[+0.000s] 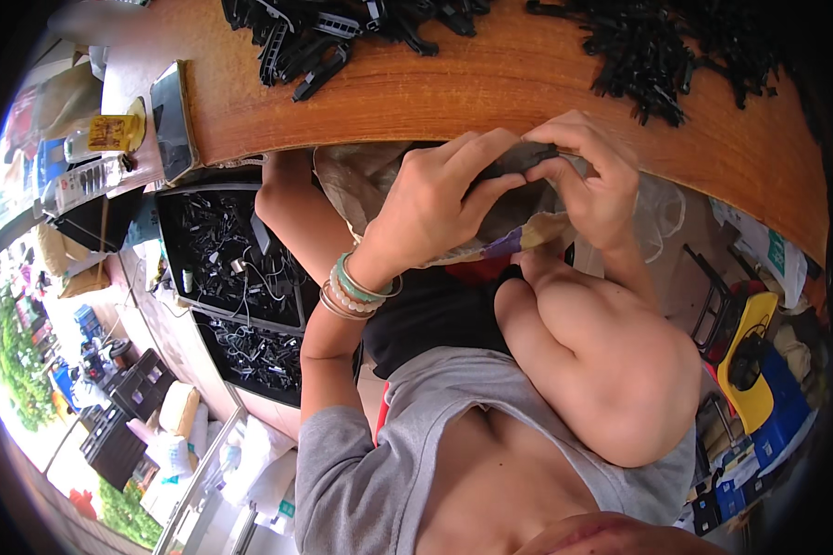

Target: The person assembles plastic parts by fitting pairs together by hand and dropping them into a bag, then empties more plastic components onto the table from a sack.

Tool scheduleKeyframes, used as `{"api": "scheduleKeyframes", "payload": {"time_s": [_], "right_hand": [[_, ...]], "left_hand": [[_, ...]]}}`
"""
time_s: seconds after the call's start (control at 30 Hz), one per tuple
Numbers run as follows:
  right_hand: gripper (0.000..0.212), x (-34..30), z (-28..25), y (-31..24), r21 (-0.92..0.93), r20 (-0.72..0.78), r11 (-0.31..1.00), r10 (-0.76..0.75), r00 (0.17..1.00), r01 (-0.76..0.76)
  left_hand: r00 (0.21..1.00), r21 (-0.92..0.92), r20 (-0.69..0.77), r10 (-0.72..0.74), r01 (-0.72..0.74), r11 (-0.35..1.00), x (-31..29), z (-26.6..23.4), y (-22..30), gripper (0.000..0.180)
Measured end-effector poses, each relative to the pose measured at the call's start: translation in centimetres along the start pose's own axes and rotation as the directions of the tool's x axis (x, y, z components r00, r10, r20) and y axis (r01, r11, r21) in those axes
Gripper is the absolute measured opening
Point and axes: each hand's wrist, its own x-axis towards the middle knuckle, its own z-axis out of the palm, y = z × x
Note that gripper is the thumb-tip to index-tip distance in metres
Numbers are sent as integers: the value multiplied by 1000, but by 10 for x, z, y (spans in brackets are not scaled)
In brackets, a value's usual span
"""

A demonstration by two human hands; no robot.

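Note:
My left hand (444,199), with bracelets (352,287) on its wrist, is closed with thumb and fingers round a small dark plastic part (509,167). From the other side my right hand (590,176) pinches the same part's end. The fingers hide much of it, so its full shape does not show. Both hands are close together just in front of the table's edge. Beneath them, over my lap, hangs a greyish sack (347,180) with a purple and yellow patch at its rim.
Heaps of black plastic parts lie on the wooden table (416,97), one pile (329,37) at left, another (643,55) at right. A dark flat device (171,120) rests at its left end. Black trays (231,245) of small parts stand below left; a yellow-and-blue stool (750,361) stands right.

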Motion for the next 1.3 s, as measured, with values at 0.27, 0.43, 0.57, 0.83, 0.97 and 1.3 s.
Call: {"api": "scheduleKeyframes", "payload": {"time_s": [0.27,0.43,0.57,0.83,0.97,1.3], "right_hand": [[13,30,-18,26,109,140,993,30,990,-46],[8,82,-24,41,-731,28,671,-151,988,124],[10,88,-18,31,-830,77,554,-13,997,71],[11,51,-1,29,93,-117,995,58,991,-47],[11,33,5,-3,437,272,853,179,945,-287],[14,19,3,2,161,13,984,80,997,-81]], "left_hand": [[978,87,-153,-145,160,983,-10,-42,-39,25],[897,623,-439,-54,348,701,10,-73,-77,12],[937,602,-340,-80,282,747,5,-75,-88,15],[797,-206,-394,-457,408,889,6,-41,-31,11],[789,-750,-216,-575,243,615,16,-20,-22,16],[821,-587,24,-570,473,657,22,-10,-2,18]]}}
